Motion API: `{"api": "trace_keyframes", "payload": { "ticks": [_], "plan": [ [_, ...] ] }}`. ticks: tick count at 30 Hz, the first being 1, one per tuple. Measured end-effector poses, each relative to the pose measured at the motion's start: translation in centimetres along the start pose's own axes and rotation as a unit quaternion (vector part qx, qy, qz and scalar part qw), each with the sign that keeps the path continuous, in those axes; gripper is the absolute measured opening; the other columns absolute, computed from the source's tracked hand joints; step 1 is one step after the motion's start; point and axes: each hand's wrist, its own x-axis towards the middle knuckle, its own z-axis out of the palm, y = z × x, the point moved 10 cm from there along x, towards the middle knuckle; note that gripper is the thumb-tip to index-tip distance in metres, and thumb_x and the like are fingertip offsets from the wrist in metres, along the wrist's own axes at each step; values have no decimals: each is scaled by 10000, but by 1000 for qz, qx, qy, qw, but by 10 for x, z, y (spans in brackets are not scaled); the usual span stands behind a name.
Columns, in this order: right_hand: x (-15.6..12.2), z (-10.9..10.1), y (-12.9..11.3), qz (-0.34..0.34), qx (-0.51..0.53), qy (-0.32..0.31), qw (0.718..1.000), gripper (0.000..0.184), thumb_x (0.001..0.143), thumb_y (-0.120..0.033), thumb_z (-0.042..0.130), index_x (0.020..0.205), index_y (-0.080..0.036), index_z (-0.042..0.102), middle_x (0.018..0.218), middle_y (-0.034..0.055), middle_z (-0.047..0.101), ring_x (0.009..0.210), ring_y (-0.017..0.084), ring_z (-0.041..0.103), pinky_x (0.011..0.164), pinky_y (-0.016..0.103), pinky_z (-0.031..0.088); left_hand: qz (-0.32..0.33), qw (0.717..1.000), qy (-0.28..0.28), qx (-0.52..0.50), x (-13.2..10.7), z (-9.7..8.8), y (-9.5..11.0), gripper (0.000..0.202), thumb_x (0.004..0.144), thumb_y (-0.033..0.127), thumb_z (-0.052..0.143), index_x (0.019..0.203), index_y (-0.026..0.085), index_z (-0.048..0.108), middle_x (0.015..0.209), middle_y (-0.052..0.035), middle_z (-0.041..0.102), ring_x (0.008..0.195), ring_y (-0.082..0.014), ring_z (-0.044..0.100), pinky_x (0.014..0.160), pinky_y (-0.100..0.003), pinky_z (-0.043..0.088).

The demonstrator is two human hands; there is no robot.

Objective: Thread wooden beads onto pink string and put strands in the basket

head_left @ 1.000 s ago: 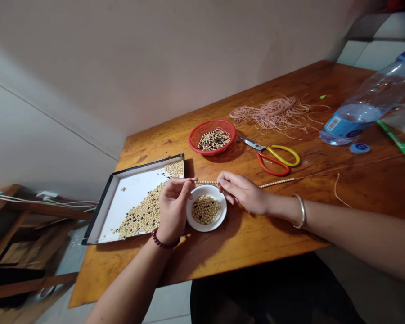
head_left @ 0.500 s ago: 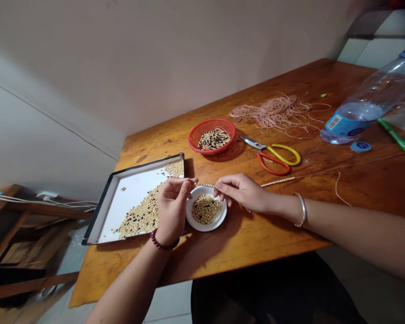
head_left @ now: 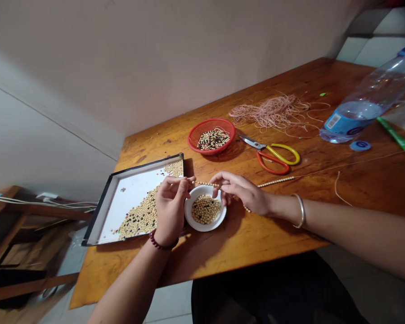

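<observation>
A string of cream beads (head_left: 205,183) stretches between my hands, above a small white bowl (head_left: 190,217) of cream and dark beads. My left hand (head_left: 173,195) pinches the string's left end between thumb and fingertips. Around the string's other part curl the fingers of my right hand (head_left: 240,191); its thumb lies near the bowl's right rim. Past that hand, the strung beads continue over the table and run out into bare thread (head_left: 344,164). Left of the bowl sits a shallow black-edged tray (head_left: 113,180) with loose cream and dark beads, partly hidden by my left hand.
A red basket (head_left: 192,144) of mixed beads stands behind the bowl. Beside it lie scissors (head_left: 273,155) with red and yellow handles, and a tangle of pink thread (head_left: 270,110). A plastic bottle (head_left: 364,103), blue cap (head_left: 360,146) and green strip (head_left: 398,140) are at the right.
The fingers of my right hand have loosened and shifted slightly right along the string, so more beads show between my hands. My left hand stays nearly in place.
</observation>
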Motion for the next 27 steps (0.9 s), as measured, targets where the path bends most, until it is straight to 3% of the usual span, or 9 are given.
{"api": "trace_keyframes", "payload": {
  "ticks": [4, 9, 13, 16, 18, 22, 25, 27],
  "plan": [
    [1, -5, -1, -8, -58, 22, 998, 275, 924, -401, 429, 847, -160, 538, 735, 9, 570, 578, 98, 516, 559, 238, 419, 0, 1000, -3, 4, -1, 1, 0, 137, 832, 305, 655, 795, 187, 595, 731, -9, 624, 809, -123, 657, 556, -157, 447],
    [2, -19, 1, -21, -127, 80, 988, 401, 944, -429, 385, 671, -165, 514, 564, -17, 500, 528, 100, 485, 545, 238, 387, -9, 999, 26, -24, 2, -7, 1, 161, 830, 311, 656, 778, 188, 565, 726, -6, 613, 915, -149, 661, 557, -142, 437],
    [2, -11, 7, 19, -43, 40, 998, 510, 924, -540, 345, 750, -130, 594, 699, 49, 628, 539, 108, 545, 547, 253, 434, -10, 1000, 19, -18, 2, -6, 2, 177, 820, 322, 664, 777, 188, 558, 716, -11, 611, 905, -162, 666, 559, -155, 444],
    [2, -3, 6, 33, -33, 7, 999, 535, 864, -610, 431, 794, -116, 624, 718, 59, 646, 528, 105, 554, 527, 246, 437, -16, 1000, -4, -6, -1, 1, 1, 183, 814, 336, 668, 792, 188, 563, 718, -16, 620, 865, -161, 669, 563, -169, 454],
    [2, -3, 4, 22, -50, 11, 998, 483, 841, -588, 501, 739, -130, 612, 640, 25, 606, 512, 99, 538, 517, 237, 430, -19, 1000, -4, -7, -1, 1, 0, 187, 814, 338, 669, 792, 188, 558, 714, -13, 615, 864, -158, 667, 556, -164, 449],
    [3, -13, 5, 15, -52, 47, 997, 451, 894, -487, 446, 621, -147, 563, 524, -3, 529, 485, 96, 508, 514, 234, 421, -20, 998, 39, -38, 3, -10, 1, 193, 818, 332, 667, 782, 196, 535, 707, 0, 592, 907, -148, 655, 541, -142, 432],
    [2, -12, 9, 39, 19, 36, 998, 378, 884, -426, 440, 749, -123, 623, 649, 36, 619, 547, 110, 557, 553, 248, 462, -17, 998, 45, -44, 5, -12, 2, 187, 820, 325, 666, 782, 199, 533, 698, 6, 589, 897, -137, 652, 542, -138, 433],
    [1, -7, 10, 49, 59, 16, 997, 395, 889, -447, 416, 886, -116, 630, 756, 59, 663, 578, 117, 585, 567, 258, 477, -18, 999, 20, -34, 4, -7, 2, 178, 823, 320, 663, 785, 197, 541, 692, 5, 595, 886, -140, 656, 552, -144, 440]
  ]
}}
